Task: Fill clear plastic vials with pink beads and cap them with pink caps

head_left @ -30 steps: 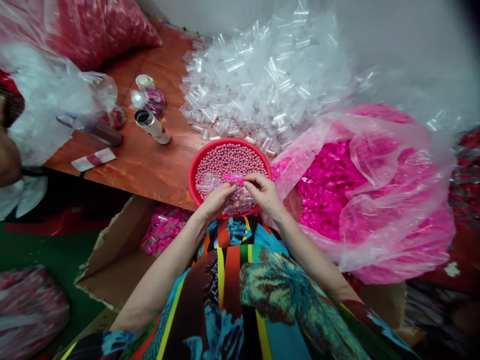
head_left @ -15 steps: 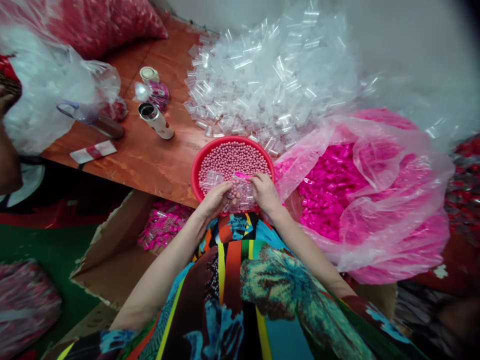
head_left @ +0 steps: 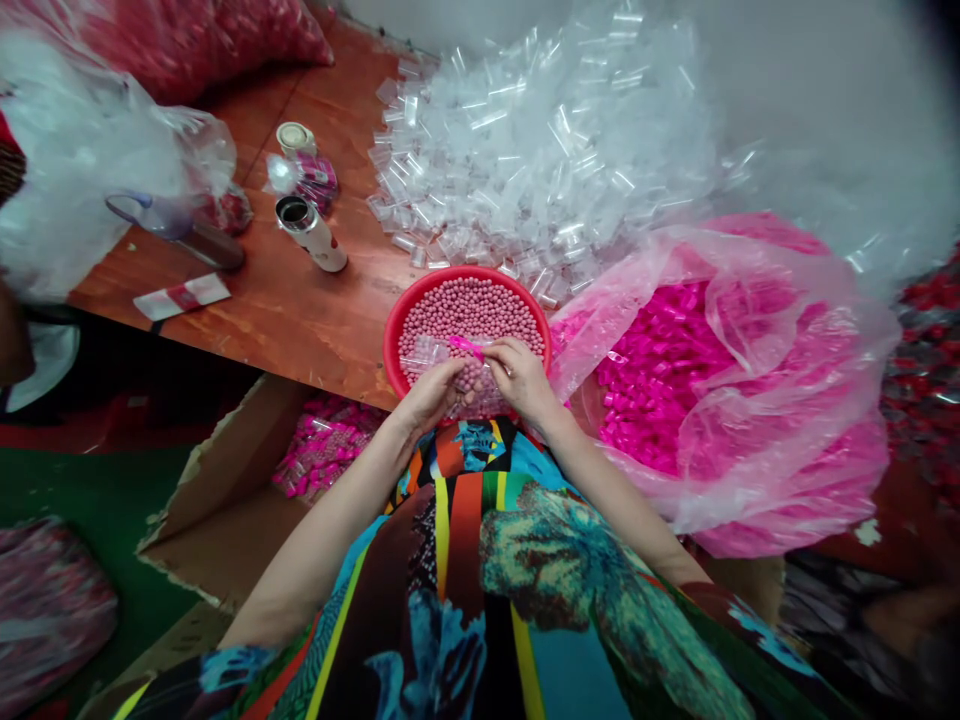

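R hand (head_left: 523, 377) pinches slim, glossy hot-pink pc (head_left: 463, 345) over pink beads (head_left: 480, 305) in red bowl (head_left: 392, 350), at edge of orange-brown tabletop (head_left: 247, 335); L hand (head_left: 431, 392) has fingers curled, can't tell its grip. Beyond hands: clear tubes (head_left: 540, 165) heaped nr grey wall (head_left: 795, 90). R of hands: open bag (head_left: 795, 420) w/ loose pink pcs (head_left: 652, 390). L: 1 white pkt (head_left: 206, 290) w/ red band, any print too small to read; lower, cardboard box (head_left: 217, 500), green floor (head_left: 154, 490).
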`<state>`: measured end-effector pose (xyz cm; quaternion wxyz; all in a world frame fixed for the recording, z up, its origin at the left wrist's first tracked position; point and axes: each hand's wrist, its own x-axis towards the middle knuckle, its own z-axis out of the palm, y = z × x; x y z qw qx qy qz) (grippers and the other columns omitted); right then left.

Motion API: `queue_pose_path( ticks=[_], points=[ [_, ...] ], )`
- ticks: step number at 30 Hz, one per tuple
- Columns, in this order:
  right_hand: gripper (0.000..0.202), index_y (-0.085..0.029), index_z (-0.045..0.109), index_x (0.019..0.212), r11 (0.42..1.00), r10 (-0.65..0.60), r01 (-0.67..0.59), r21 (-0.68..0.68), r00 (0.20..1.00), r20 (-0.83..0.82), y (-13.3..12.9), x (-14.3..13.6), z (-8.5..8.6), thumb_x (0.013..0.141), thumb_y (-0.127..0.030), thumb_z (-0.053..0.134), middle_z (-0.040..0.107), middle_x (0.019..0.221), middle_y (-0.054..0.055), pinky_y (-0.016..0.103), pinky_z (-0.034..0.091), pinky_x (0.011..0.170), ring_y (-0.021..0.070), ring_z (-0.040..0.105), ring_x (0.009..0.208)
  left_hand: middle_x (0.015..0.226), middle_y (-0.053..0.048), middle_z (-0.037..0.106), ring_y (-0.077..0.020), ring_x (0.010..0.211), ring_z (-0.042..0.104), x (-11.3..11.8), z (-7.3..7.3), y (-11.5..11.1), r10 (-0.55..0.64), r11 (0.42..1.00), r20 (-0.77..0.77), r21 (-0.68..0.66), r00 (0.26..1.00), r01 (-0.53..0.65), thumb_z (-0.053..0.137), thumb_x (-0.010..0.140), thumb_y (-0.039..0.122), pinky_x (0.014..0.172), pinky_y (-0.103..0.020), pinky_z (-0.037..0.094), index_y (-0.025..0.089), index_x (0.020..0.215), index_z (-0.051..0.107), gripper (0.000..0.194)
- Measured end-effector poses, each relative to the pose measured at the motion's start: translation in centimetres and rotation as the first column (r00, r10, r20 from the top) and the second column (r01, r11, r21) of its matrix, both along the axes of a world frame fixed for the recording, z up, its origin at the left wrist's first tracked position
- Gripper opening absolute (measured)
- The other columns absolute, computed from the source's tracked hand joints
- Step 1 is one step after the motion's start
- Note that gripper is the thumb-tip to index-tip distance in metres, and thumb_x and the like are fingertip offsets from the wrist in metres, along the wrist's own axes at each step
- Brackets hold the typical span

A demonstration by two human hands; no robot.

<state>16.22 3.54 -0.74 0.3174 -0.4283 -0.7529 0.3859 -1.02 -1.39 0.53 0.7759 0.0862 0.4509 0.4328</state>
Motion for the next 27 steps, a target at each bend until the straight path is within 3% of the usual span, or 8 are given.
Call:
queue_pose_path(
  ticks=[3, 8, 11, 15, 18, 24, 27],
  points=[
    [0.018, -0.022, 0.077, 0.099, 0.997, -0.072, 0.072, 0.015, 0.997, 0.016, 0.0, 0.0, 0.4, 0.096, -0.015, 0.06, 0.075, 0.106, 0.009, 0.042, 0.054, 0.1, 0.024, 0.067, 0.105, 0.075, -0.011, 0.069, -0.0168, 0.067, 0.059, 0.0, 0.1, 0.1, 0.003, 1.0, 0.017, 0.002, 1.0, -0.003, 0.057, 0.097, 0.024, 0.06, -0.028, 0.047, 0.012, 0.082, 0.071, 0.023],
    [0.014, -0.024, 0.078, 0.105, 0.97, -0.149, 0.125, -0.208, 0.983, -0.109, -0.5, -0.5, 0.5, 0.097, -0.028, 0.067, 0.079, 0.107, 0.004, 0.035, 0.057, 0.093, 0.0209, 0.071, 0.101, 0.079, -0.011, 0.071, -0.0174, 0.063, 0.062, -0.2, -0.5, -0.3, -0.026, 0.999, 0.011, 0.037, 1.0, 0.025, 0.061, 0.096, 0.028, 0.061, -0.03, 0.049, 0.012, 0.089, 0.072, 0.021],
    [0.013, -0.024, 0.079, 0.099, 0.979, -0.1, 0.081, -0.19, 0.99, -0.096, -0.5, -0.3, 0.4, 0.095, -0.026, 0.067, 0.078, 0.102, 0.005, 0.035, 0.056, 0.092, 0.021, 0.071, 0.098, 0.077, -0.008, 0.07, -0.0153, 0.062, 0.06, -0.3, -0.8, -0.6, 0.01, 0.998, 0.008, 0.058, 1.0, -0.011, 0.069, 0.091, 0.026, 0.058, -0.027, 0.048, 0.013, 0.087, 0.07, 0.014],
    [0.014, -0.023, 0.079, 0.095, 0.989, -0.058, 0.047, -0.137, 0.995, -0.083, 0.0, 0.4, 0.5, 0.094, -0.024, 0.065, 0.077, 0.098, 0.005, 0.035, 0.055, 0.089, 0.0206, 0.07, 0.095, 0.075, -0.009, 0.068, -0.0149, 0.064, 0.059, -0.3, -0.5, -0.6, 0.001, 1.0, 0.025, 0.023, 1.0, -0.002, 0.067, 0.093, 0.028, 0.056, -0.025, 0.046, 0.013, 0.082, 0.068, 0.018],
    [0.013, -0.023, 0.079, 0.097, 0.982, -0.064, 0.046, -0.185, 0.994, -0.093, 0.2, 0.6, 0.4, 0.094, -0.025, 0.067, 0.078, 0.101, 0.005, 0.035, 0.056, 0.091, 0.0201, 0.07, 0.097, 0.074, -0.01, 0.067, -0.0154, 0.063, 0.059, -0.4, -0.3, -0.4, 0.0, 1.0, 0.028, 0.007, 1.0, 0.0, 0.063, 0.095, 0.029, 0.054, -0.025, 0.044, 0.012, 0.08, 0.068, 0.023],
    [0.01, -0.021, 0.079, 0.098, 0.954, 0.053, -0.083, -0.289, 0.992, -0.112, 0.2, 0.8, -0.1, 0.093, -0.023, 0.07, 0.079, 0.098, 0.004, 0.034, 0.057, 0.09, 0.0191, 0.071, 0.095, 0.068, -0.013, 0.065, -0.0151, 0.055, 0.055, -0.3, -0.5, -0.3, -0.019, 0.998, -0.012, -0.062, 1.0, 0.018, 0.05, 0.099, 0.02, 0.049, -0.026, 0.038, 0.01, 0.079, 0.068, 0.029],
    [0.012, -0.021, 0.079, 0.098, 0.972, 0.131, -0.136, -0.194, 0.991, -0.039, 0.2, 0.9, -0.3, 0.094, -0.016, 0.067, 0.077, 0.099, 0.006, 0.035, 0.057, 0.09, 0.0198, 0.071, 0.095, 0.071, -0.012, 0.066, -0.0173, 0.062, 0.061, -0.2, -1.0, -0.5, 0.022, 0.993, -0.01, -0.115, 1.0, -0.023, 0.052, 0.097, 0.017, 0.051, -0.025, 0.039, 0.011, 0.081, 0.066, 0.023]
  ],
)
